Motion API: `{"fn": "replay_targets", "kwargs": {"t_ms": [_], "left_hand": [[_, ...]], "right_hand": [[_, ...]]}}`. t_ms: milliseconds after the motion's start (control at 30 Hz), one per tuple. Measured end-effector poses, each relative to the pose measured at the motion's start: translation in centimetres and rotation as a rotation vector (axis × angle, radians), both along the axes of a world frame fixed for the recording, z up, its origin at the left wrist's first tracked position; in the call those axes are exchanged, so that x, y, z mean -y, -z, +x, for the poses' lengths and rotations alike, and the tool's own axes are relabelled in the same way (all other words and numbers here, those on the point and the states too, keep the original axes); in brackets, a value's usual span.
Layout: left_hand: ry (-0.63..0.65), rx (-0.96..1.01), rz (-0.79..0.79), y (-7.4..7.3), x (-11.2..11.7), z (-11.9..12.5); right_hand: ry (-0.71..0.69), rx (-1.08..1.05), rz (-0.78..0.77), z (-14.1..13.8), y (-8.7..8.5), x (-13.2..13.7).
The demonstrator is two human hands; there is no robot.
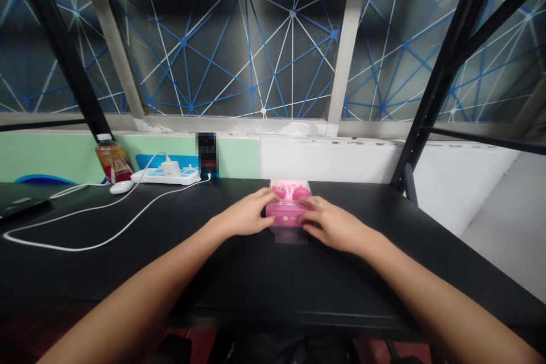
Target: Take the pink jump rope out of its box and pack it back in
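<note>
A small pink box with a clear lid and pink items inside lies on the black table, near its middle. My left hand grips the box's left side, fingers curled over its top edge. My right hand holds the right side the same way, fingertips on the lid. Both forearms reach in from the bottom of the view.
At the back left stand a drink bottle, a white mouse and a white power strip with a charger; its white cable loops across the table. A laptop lies at far left. A black frame post rises at right.
</note>
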State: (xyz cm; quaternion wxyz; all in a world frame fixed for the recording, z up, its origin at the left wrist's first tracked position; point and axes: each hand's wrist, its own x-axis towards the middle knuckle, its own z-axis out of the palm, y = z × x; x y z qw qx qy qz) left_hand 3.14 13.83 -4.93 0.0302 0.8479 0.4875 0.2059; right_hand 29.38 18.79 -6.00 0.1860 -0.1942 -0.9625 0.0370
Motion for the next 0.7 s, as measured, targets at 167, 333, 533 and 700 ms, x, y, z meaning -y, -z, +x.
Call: {"fn": "replay_targets", "kwargs": {"t_ms": [167,333,533,700], "left_hand": [[0.007,0.043,-0.022,0.6,-0.4,-0.2],[0.071,0.077,-0.076,-0.1,0.1,-0.3],[0.033,0.120,-0.078,-0.3,0.3,0.4],[-0.008,0.131,-0.040,0.1,0.0,0.4]], "right_hand": [[-0.014,0.053,-0.048,0.3,0.1,-0.1],[0.045,-0.001,0.057,-0.2,-0.2,0.1],[0.080,-0.152,-0.033,0.2,0.5,-1.2],[0.049,-0.112,-0.089,0.6,0.9,-2.2]]}}
